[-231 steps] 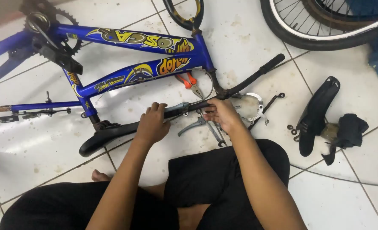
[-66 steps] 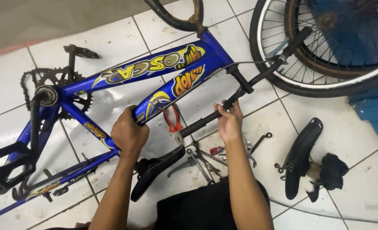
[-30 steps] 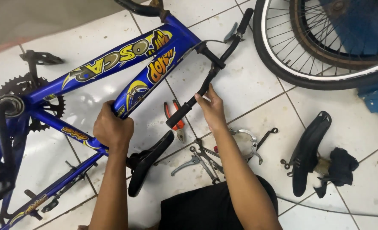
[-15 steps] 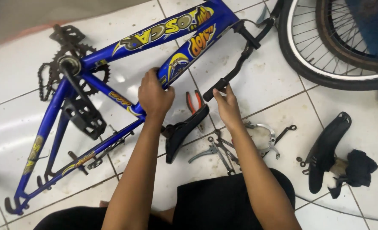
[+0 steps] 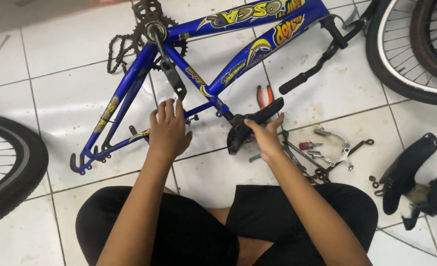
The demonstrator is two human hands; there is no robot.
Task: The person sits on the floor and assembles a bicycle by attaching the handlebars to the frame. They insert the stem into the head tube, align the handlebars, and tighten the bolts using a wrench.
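A blue bicycle frame [image 5: 130,93] with yellow decals lies on the white tiled floor, its crank and chainring [image 5: 152,27] at the top. My left hand [image 5: 168,130] hovers with fingers apart over the rear stays, just below the black crank arm [image 5: 171,76]. My right hand [image 5: 263,135] grips the black saddle [image 5: 250,123] still on the frame. The black handlebar [image 5: 322,56] has come free of my right hand and lies up to the right.
Red-handled pliers [image 5: 264,94] lie by the saddle. Brake calipers and small tools [image 5: 327,150] are scattered at the right. A black mudguard piece [image 5: 405,167] lies far right. One wheel [image 5: 410,49] is at top right, another tyre [image 5: 11,167] at left.
The frame has swung round, with its rear end now at lower left. My right hand has gone from the handlebar to the saddle; my left hand has let go and opened.
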